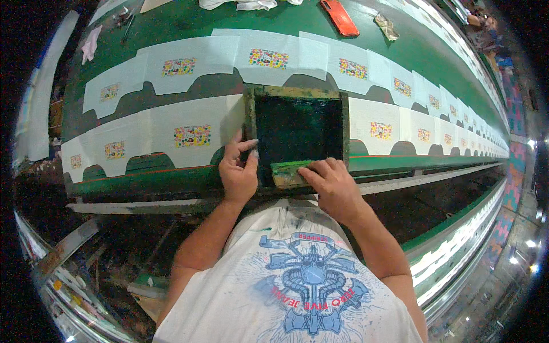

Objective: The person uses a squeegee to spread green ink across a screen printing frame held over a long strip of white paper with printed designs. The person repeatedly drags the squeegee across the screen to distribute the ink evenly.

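In front of me a wooden-edged screen printing frame [345, 128], with dark ink across its mesh, lies over the near row of white fabric pieces. My left hand [239, 171] grips the frame's left bar, its index finger and thumb reaching over the inner edge. A green-stained squeegee [287, 173] rests along the near end of the frame. My right hand [333, 184] holds the squeegee by its right end, fingers on top. Beside the frame, white fabric pieces [191, 123] bear small colourful prints. The piece beneath the frame is mostly hidden.
The long green table [274, 26] carries a second row of printed fabric [269, 57] farther back. An orange-red phone case [341, 18] and a crumpled wrapper [386, 27] lie at the far side. A metal rail [143, 207] runs along the near edge. Another person [483, 31] appears far right.
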`<state>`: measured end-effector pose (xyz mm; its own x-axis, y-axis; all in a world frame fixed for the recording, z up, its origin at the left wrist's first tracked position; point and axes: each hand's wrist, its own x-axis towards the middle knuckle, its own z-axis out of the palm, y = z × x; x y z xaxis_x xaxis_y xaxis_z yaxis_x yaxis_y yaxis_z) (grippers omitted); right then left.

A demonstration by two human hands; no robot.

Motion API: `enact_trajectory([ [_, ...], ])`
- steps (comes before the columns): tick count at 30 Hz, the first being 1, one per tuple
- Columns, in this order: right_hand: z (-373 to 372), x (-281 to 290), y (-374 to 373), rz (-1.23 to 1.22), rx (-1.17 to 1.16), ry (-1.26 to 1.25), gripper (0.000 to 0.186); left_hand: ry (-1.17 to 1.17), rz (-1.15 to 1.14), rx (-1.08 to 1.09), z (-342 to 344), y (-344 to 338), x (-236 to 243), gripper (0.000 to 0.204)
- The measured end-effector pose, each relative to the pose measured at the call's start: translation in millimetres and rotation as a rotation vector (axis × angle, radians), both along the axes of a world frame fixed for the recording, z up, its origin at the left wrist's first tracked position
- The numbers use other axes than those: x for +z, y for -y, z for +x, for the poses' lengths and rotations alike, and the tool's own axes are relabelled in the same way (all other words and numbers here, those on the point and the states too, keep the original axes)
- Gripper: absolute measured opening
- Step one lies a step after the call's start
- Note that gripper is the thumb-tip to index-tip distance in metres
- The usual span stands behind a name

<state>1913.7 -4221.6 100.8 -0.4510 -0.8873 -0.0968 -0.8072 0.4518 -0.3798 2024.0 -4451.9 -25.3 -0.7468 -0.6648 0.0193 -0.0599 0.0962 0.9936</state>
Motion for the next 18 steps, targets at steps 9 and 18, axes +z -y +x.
enact_trajectory([
  [9,-6,-6,-21,-0.247,-0.044,0.092,0.053,0.086,-0.174,-0.072,1,-6,12,0.047],
  [18,-33,-29,-100,-0.46,-0.171,0.045,0.05,0.072,-0.23,-0.072,-26,-58,38,0.027],
])
